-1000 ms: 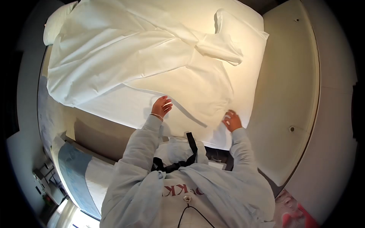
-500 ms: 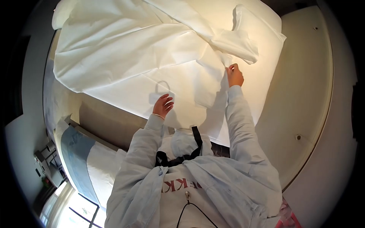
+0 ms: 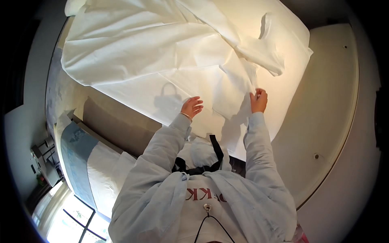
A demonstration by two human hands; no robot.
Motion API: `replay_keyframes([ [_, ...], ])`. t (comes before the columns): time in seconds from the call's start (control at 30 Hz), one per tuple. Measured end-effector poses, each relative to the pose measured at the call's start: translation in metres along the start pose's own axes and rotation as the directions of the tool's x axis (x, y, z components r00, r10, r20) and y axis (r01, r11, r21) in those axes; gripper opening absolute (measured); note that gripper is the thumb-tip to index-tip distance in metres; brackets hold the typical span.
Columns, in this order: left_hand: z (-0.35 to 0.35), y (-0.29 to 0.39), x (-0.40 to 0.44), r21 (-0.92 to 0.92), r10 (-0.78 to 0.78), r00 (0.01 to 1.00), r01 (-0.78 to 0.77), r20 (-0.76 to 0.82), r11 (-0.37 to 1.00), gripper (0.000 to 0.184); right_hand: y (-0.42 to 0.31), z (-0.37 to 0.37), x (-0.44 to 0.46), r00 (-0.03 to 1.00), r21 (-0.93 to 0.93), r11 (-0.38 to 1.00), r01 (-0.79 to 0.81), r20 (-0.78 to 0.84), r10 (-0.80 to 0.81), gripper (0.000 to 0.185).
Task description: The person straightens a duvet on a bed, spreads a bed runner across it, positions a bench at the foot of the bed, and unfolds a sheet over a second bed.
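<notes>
A large white bed sheet (image 3: 150, 48) lies in loose folds across the bed (image 3: 279, 97). My right hand (image 3: 258, 101) is closed with thumb and fingers pinched at the sheet's near right edge. Left of it, my left hand (image 3: 192, 107) is held over the smooth near part of the sheet, palm turned inward and fingers spread, gripping nothing. Whether its fingertips touch the cloth I cannot tell. A raised, crumpled fold (image 3: 267, 48) of white cloth stands beyond my right hand.
On the right is a beige headboard (image 3: 324, 101) with button dents. To the left, past a dark gap, stands a second bed with a blue runner (image 3: 79, 148). A bright window (image 3: 75, 220) is at the lower left.
My right hand has drawn back toward my body, with the sheet's edge still pinched. The left hand has shifted right, closer to the right one. The view has tilted slightly.
</notes>
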State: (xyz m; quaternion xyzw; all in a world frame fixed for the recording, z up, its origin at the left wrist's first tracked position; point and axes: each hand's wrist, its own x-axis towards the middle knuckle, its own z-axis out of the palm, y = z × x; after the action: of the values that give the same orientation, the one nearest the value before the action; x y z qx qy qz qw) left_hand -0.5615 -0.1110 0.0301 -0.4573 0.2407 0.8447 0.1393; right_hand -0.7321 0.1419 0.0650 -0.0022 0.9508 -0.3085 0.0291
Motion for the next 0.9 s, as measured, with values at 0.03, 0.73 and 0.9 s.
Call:
replay_keyframes([
  [0.03,0.001,-0.003,0.004,0.003,-0.024,1.000,0.024,-0.001,1.000,0.029,0.003,0.001,0.001,0.998,-0.142,0.990,0.009,-0.063,-0.018,0.028],
  [0.73,-0.006,-0.008,-0.012,-0.018,0.072,0.997,-0.071,0.023,0.997,0.025,-0.012,0.029,0.050,0.939,-0.184,0.943,-0.277,-0.260,0.225,0.029],
  [0.9,-0.025,-0.022,0.012,-0.026,0.001,0.998,-0.003,-0.067,1.000,0.026,-0.013,0.007,0.037,0.987,-0.170,0.985,-0.040,-0.161,0.013,0.021],
])
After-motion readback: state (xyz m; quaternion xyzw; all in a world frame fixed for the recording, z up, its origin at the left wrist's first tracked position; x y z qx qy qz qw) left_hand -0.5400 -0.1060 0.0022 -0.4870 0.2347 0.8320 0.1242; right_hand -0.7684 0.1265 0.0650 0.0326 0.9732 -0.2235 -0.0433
